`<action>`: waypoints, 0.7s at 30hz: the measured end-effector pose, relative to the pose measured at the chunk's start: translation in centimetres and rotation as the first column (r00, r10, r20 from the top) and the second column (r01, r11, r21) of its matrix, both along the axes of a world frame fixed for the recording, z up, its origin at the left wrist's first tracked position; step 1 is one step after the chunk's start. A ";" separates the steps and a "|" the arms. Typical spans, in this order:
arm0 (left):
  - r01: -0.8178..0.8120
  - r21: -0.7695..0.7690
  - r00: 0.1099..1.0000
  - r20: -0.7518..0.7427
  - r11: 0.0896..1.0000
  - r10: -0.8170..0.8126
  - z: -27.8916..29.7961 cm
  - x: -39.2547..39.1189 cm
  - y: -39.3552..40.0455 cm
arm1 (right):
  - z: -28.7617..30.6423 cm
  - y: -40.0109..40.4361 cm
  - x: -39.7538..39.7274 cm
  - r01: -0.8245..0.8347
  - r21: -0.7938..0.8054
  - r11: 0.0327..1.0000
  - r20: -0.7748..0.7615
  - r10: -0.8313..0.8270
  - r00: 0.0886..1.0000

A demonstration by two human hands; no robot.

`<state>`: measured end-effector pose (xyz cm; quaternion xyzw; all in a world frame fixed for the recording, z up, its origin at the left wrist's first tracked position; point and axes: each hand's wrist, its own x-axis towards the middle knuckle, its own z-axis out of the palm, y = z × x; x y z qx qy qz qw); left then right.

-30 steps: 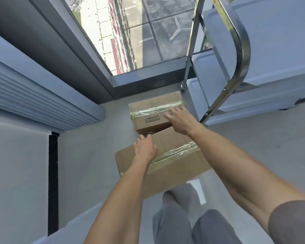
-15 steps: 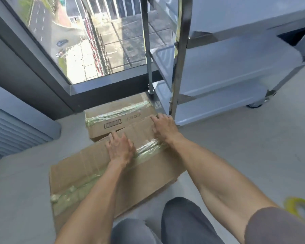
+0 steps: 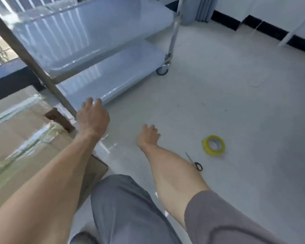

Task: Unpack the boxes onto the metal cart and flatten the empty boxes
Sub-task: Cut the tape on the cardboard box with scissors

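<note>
Two taped cardboard boxes lie on the floor at the left, blurred by motion: the near box (image 3: 16,155) and the far box (image 3: 12,110) behind it. The metal cart (image 3: 99,50) stands behind them with bare shelves. My left hand (image 3: 92,117) hovers by the near box's right corner, in front of the cart's lowest shelf, fingers loose, holding nothing. My right hand (image 3: 148,135) is out over the bare floor, fingers relaxed, empty. Scissors (image 3: 195,162) lie on the floor just right of my right forearm.
A roll of yellow tape (image 3: 213,145) sits on the floor right of the scissors. The cart's caster (image 3: 162,70) rests on the pale floor. A white wall with black skirting (image 3: 271,32) runs along the far right. My grey-trousered knee (image 3: 123,199) is at the bottom.
Both hands have come off the near box and moved right. The view has swung right, bringing the scissors and tape into sight and pushing the boxes to the left edge.
</note>
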<state>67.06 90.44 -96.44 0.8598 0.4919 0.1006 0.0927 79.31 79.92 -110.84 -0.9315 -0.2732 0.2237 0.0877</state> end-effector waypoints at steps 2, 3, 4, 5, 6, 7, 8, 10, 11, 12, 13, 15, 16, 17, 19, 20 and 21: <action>0.089 -0.083 0.993 -0.074 0.993 -0.095 -1.4 4.3 -2.4 | -1.0 -1.7 1.5 0.014 -0.008 1.000 -0.004 -0.014 1.000; 0.135 -0.123 0.981 -0.122 0.983 -0.150 -2.3 6.0 -3.7 | -1.5 -2.7 2.5 0.030 -0.009 0.999 -0.010 -0.030 0.999; 0.172 -0.162 0.968 -0.156 0.972 -0.197 -3.4 7.4 -4.8 | -2.1 -3.7 3.5 0.050 -0.014 0.999 -0.008 -0.050 0.999; 0.197 -0.194 0.956 -0.179 0.961 -0.232 -4.6 8.6 -5.7 | -2.7 -4.8 4.6 0.079 -0.024 0.997 0.000 -0.079 0.997; 0.211 -0.219 0.947 -0.196 0.953 -0.255 -5.8 9.6 -6.7 | -3.4 -6.0 5.8 0.107 -0.037 0.994 0.008 -0.107 0.994; 0.224 -0.235 0.938 -0.212 0.946 -0.275 -7.0 10.4 -7.5 | -4.3 -7.2 6.9 0.130 -0.051 0.990 0.014 -0.130 0.991; 0.243 -0.243 0.924 -0.236 0.939 -0.300 -8.3 11.0 -8.3 | -5.2 -8.7 7.7 0.151 -0.071 0.986 0.024 -0.149 0.989; 0.276 -0.257 0.883 -0.313 0.926 -0.350 -10.6 11.5 -9.7 | -7.1 -11.6 9.1 0.190 -0.129 0.973 0.043 -0.186 0.982; 0.287 -0.261 0.866 -0.340 0.922 -0.366 -11.6 11.6 -10.3 | -7.9 -13.1 9.8 0.215 -0.156 0.964 0.052 -0.209 0.976; 0.295 -0.260 0.856 -0.355 0.919 -0.375 -12.6 11.7 -10.7 | -8.7 -14.4 10.4 0.235 -0.179 0.955 0.065 -0.227 0.972; 0.300 -0.260 0.849 -0.365 0.918 -0.381 -13.5 11.9 -11.0 | -9.5 -15.5 10.8 0.249 -0.206 0.946 0.076 -0.238 0.968; 0.306 -0.270 0.836 -0.382 0.913 -0.394 -15.0 12.1 -11.4 | -10.9 -17.0 11.3 0.266 -0.266 0.927 0.070 -0.257 0.964; 0.308 -0.278 0.830 -0.389 0.910 -0.400 -15.8 12.2 -11.5 | -11.7 -17.5 11.3 0.272 -0.290 0.917 0.068 -0.264 0.962; 0.313 -0.287 0.824 -0.391 0.905 -0.409 -16.5 12.3 -11.7 | -12.4 -17.8 11.3 0.281 -0.308 0.909 0.073 -0.272 0.960; 0.323 -0.296 0.820 -0.386 0.899 -0.422 -17.8 12.5 -11.9 | -13.9 -18.0 11.0 0.292 -0.356 0.888 0.065 -0.288 0.955; 0.326 -0.298 0.820 -0.384 0.897 -0.425 -18.5 12.5 -11.9 | -14.5 -17.9 10.7 0.286 -0.386 0.877 0.038 -0.295 0.955; 0.331 -0.303 0.815 -0.385 0.894 -0.432 -19.1 12.3 -12.0 | -15.2 -17.9 10.2 0.282 -0.413 0.866 0.006 -0.308 0.952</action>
